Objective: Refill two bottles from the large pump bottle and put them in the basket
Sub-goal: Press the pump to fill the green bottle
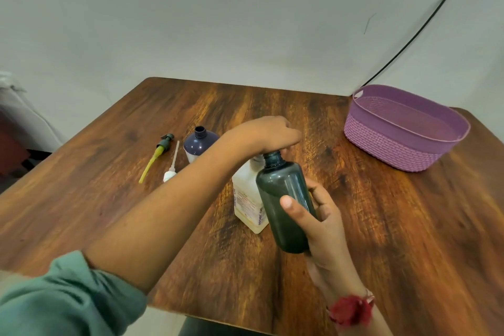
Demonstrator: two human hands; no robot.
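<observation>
Grey bottle [283, 199]: tilted, mouth at the pump to catch liquid; right hand [324, 226] fingers wrap it.
Left hand [270, 131]: fingers curled over large pump bottle [246, 199], seemingly pressing.

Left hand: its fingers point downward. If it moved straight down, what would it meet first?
Most likely the top of the large pump bottle, directly under the left hand. The open neck of the dark bottle, held by the right hand, sits close beside; depth is unclear.
</observation>
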